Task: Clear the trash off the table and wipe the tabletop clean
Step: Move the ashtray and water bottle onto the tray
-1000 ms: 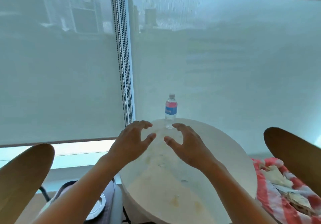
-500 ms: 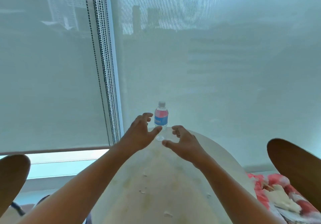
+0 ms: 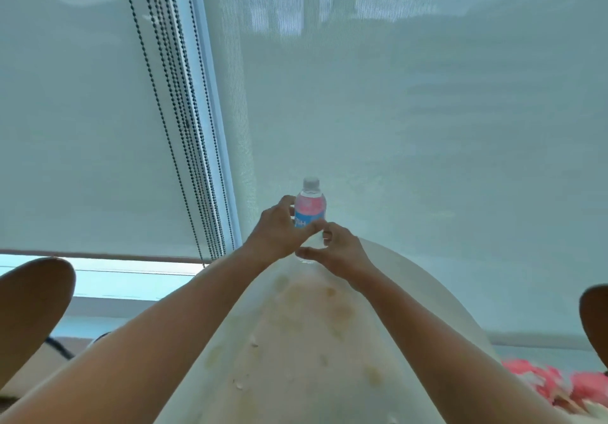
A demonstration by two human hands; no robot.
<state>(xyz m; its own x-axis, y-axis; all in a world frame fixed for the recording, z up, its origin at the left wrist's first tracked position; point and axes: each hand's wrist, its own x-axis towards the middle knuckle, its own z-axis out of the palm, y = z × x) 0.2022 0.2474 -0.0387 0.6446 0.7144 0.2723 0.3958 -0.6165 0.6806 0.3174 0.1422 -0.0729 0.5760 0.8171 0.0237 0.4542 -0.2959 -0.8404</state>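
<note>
White counter [image 3: 437, 295]: round top, blotched with yellowish stains [image 3: 332, 308] down its middle and dotted with small pale crumbs [image 3: 238, 384]
Bottle [image 3: 309, 208]: clear plastic, white cap, pink and blue label; upright at the far edge of the counter, close to the window blind [image 3: 427, 127]
Left hand [image 3: 279, 229]: grip curled round the left side of the bottle at label height, fingers behind it and thumb across the front; touching the label, though how firmly it grasps I cannot tell
Right hand [image 3: 339, 249]: lower on the bottle, thumb and fingers spread round its clear base; the grip is released, only partly closed, and contact cannot be told
Forearms: both bare, reaching forward over the stained top
Bead cords [image 3: 184, 120]: dark, hanging by the window frame, left of the bottle
Chair backs: brown, rounded, one at the left edge [image 3: 29, 311], one at the right edge [image 3: 595, 318]
Pink cloth [image 3: 546, 381]: blurred, low at right, beside the counter
</note>
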